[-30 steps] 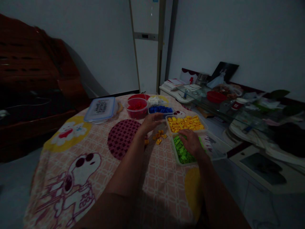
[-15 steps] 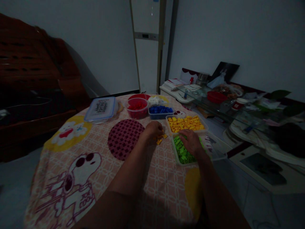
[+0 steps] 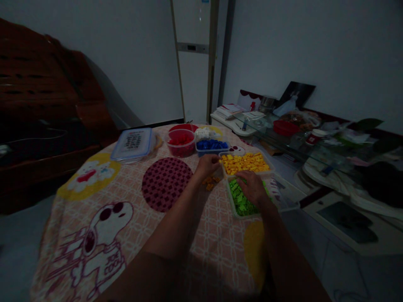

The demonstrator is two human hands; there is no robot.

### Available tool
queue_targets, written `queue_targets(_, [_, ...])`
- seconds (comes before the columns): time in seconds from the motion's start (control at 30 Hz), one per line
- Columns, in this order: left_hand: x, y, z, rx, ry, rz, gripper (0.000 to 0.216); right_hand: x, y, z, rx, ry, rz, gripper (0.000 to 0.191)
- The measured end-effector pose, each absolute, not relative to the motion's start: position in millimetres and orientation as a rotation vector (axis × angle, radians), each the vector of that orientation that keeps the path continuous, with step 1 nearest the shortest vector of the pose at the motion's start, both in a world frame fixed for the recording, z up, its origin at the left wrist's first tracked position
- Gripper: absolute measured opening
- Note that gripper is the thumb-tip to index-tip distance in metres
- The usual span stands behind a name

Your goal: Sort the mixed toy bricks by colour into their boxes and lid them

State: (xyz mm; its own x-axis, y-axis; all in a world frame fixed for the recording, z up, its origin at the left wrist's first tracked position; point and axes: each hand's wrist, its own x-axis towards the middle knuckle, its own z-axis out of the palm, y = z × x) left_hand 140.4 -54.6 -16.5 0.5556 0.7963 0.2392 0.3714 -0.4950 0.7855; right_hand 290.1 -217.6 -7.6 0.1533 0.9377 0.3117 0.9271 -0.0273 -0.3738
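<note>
My left hand (image 3: 208, 165) is closed in a loose fist beside the near left corner of the tray of yellow bricks (image 3: 246, 162); what it holds I cannot make out. A few loose orange bricks (image 3: 210, 181) lie on the cloth just below it. My right hand (image 3: 252, 187) rests palm down with curled fingers on the green bricks in the clear tray (image 3: 240, 201) below the yellow one.
On the cartoon-print tablecloth (image 3: 107, 209) stand a blue-brick tub (image 3: 211, 145), a red-brick bowl (image 3: 180, 142), white bricks (image 3: 204, 133) and a lidded box (image 3: 134, 144). A cluttered glass table (image 3: 302, 130) is to the right. A dark wooden sofa (image 3: 40, 109) stands left.
My left hand dropped from beside the blue tub onto the loose orange bricks, then lifted to the yellow tray's corner. My right hand stayed on the green bricks.
</note>
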Motion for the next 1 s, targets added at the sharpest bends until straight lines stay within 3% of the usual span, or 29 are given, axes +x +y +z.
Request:
queue_targets(0.13, [152.0,-58.3,-18.4,1.826,0.716,0.944,0.051,291.2,-217.4,-9.7,-1.939,-1.770,0.021,0.023])
queue_targets(0.23, [140.1,-51.6,-11.6,1.834,0.704,0.961,0.051,291.9,-217.5,-12.5,-1.921,-1.756,0.007,0.024])
queue_targets(0.47, [102.4,-38.9,3.6,2.357,0.998,0.436,0.029,292.3,-217.3,-13.7,-1.917,-1.753,0.007,0.023])
queue_targets(0.73, [118.6,-47.9,-10.9,2.410,1.075,0.152,0.019,293.0,-217.3,-12.5,-1.922,-1.757,0.017,0.023])
queue_targets(1.0, [120.0,-47.8,-7.9,2.298,1.033,0.496,0.022,292.7,-217.7,-13.0,-1.914,-1.763,0.000,0.023])
